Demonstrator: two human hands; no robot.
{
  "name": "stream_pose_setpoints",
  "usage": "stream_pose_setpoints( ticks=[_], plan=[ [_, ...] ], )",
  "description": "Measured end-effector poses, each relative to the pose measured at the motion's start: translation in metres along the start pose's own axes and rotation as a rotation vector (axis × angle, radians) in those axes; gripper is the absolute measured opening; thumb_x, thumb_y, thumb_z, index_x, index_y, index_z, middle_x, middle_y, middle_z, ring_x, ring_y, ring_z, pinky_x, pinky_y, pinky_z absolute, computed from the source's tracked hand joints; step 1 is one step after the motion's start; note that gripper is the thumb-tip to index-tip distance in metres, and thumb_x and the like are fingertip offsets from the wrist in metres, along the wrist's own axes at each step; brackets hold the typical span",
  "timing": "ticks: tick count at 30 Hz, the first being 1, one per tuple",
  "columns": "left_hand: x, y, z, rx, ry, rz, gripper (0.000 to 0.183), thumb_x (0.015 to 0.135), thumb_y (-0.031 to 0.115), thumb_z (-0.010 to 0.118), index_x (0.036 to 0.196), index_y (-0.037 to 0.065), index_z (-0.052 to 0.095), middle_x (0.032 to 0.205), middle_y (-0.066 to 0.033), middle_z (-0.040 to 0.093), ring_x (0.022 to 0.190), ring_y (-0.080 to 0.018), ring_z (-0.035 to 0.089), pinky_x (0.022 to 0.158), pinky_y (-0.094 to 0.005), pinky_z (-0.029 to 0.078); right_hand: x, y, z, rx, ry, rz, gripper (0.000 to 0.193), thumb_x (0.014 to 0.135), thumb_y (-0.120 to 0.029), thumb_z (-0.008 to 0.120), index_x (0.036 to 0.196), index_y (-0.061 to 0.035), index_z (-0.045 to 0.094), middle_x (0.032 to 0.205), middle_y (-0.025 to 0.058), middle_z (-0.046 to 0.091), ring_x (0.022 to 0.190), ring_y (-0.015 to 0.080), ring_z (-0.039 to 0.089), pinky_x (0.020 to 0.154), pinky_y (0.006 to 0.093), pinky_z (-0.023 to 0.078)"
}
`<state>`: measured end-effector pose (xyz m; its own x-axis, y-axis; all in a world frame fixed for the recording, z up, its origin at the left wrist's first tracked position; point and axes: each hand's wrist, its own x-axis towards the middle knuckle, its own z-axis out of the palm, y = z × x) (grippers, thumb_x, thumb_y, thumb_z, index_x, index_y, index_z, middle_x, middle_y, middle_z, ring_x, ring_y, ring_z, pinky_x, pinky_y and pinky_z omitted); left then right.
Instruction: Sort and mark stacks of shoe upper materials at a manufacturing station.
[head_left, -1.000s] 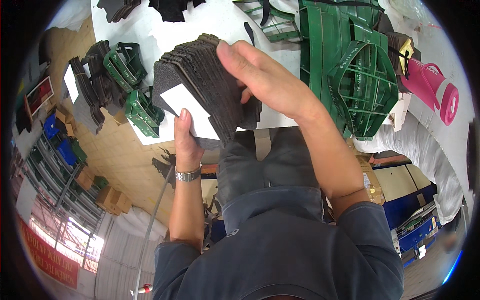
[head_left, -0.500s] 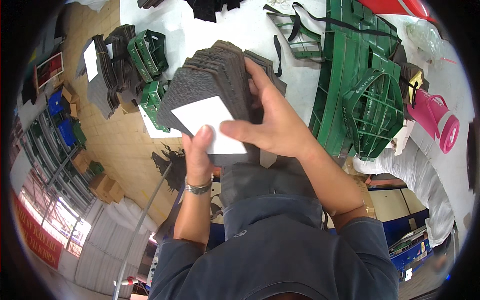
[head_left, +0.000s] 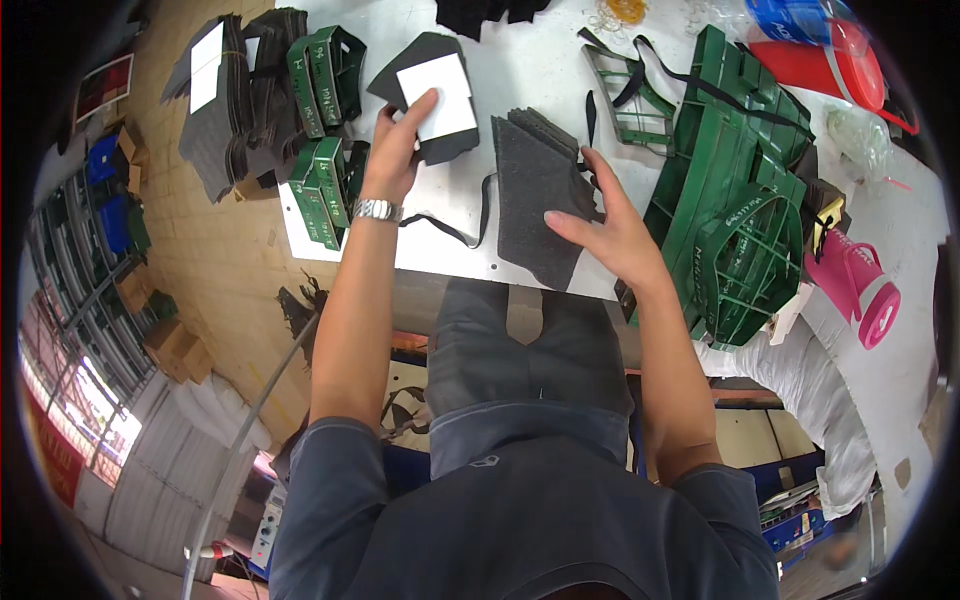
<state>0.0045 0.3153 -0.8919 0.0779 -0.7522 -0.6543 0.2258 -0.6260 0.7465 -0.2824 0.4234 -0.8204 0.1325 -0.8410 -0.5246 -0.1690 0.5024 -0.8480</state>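
Note:
My left hand (head_left: 391,158) is closed on a stack of dark grey cut fabric pieces (head_left: 452,150) over the left part of the white table. Its thumb presses a white paper sheet (head_left: 436,92) on top of that stack. My right hand (head_left: 622,238) grips the right side of a second stack of dark grey fabric pieces (head_left: 535,200) at the table's near edge. That thumb lies on the top piece, while the fingers go round the far right edge and are partly hidden. A black strap (head_left: 484,215) runs between the two stacks.
Green frames (head_left: 325,85) and more fabric stacks (head_left: 228,120) stand at the left. A large green rack (head_left: 690,180) fills the right side, with a black strap over it. Beyond lie a pink bottle (head_left: 850,280), a red container (head_left: 815,75) and a clear plastic bag (head_left: 860,145).
Both hands were together on one thick stack with the white paper. Now they are apart: the left holds the papered stack farther left, the right grips another stack by the near edge.

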Motion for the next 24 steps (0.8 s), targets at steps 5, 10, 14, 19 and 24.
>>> stream_pose_setpoints(
  ticks=[5, 10, 14, 19, 24],
  plan=[
    [0.001, 0.01, 0.006, 0.288, 0.069, 0.069, 0.082, 0.084, 0.039, 0.085, 0.137, -0.012, 0.049, 0.126, -0.0202, 0.064, 0.112, -0.0235, 0.065, 0.094, -0.0327, 0.053, 0.013, 0.016, -0.003, 0.155, -0.111, 0.13, 0.116, 0.076, -0.04, 0.089, 0.158, 0.0068, 0.022, 0.148, 0.0285, 0.044, 0.139, 0.0344, 0.045, 0.116, 0.0397, 0.036],
    [-0.008, 0.026, -0.004, 0.707, 0.09, 0.071, 0.075, 0.086, 0.052, 0.08, 0.126, -0.01, 0.062, 0.112, -0.0168, 0.07, 0.097, -0.0189, 0.066, 0.083, -0.03, 0.053, -0.006, 0.025, 0.044, 0.156, -0.078, 0.155, 0.116, 0.077, -0.04, 0.088, 0.158, 0.0055, 0.02, 0.147, 0.029, 0.045, 0.138, 0.0353, 0.046, 0.115, 0.0405, 0.037],
    [-0.061, 0.019, -0.009, 0.835, 0.244, 0.294, 0.058, 0.096, 0.043, 0.071, 0.124, -0.008, 0.062, 0.106, -0.0167, 0.072, 0.093, -0.022, 0.07, 0.081, -0.0339, 0.055, -0.019, 0.028, 0.062, 0.194, 0.004, 0.171, 0.116, 0.078, -0.041, 0.087, 0.158, 0.0054, 0.018, 0.147, 0.0279, 0.045, 0.138, 0.035, 0.046, 0.112, 0.0412, 0.04],
    [-0.14, -0.012, -0.025, 0.422, -0.28, 0.077, 0.063, 0.102, 0.039, 0.064, 0.148, 0.001, 0.045, 0.134, -0.017, 0.061, 0.121, -0.0221, 0.058, 0.094, -0.0332, 0.052, -0.013, 0.043, 0.035, 0.259, 0.132, 0.18, 0.081, 0.091, -0.031, 0.078, 0.156, -0.0036, 0.037, 0.149, 0.0178, 0.048, 0.133, 0.0269, 0.05, 0.103, 0.037, 0.046],
    [-0.147, -0.046, -0.011, 0.481, -0.482, 0.033, 0.1, 0.089, 0.042, 0.079, 0.158, -0.003, 0.023, 0.149, -0.0263, 0.048, 0.141, -0.033, 0.047, 0.112, -0.0395, 0.042, 0.011, 0.053, 0.018, -0.664, 0.212, -0.128, 0.036, 0.088, -0.014, 0.073, 0.124, -0.0109, 0.068, 0.131, 0.0086, 0.059, 0.118, 0.0309, 0.057, 0.094, 0.0409, 0.049]
  ],
)
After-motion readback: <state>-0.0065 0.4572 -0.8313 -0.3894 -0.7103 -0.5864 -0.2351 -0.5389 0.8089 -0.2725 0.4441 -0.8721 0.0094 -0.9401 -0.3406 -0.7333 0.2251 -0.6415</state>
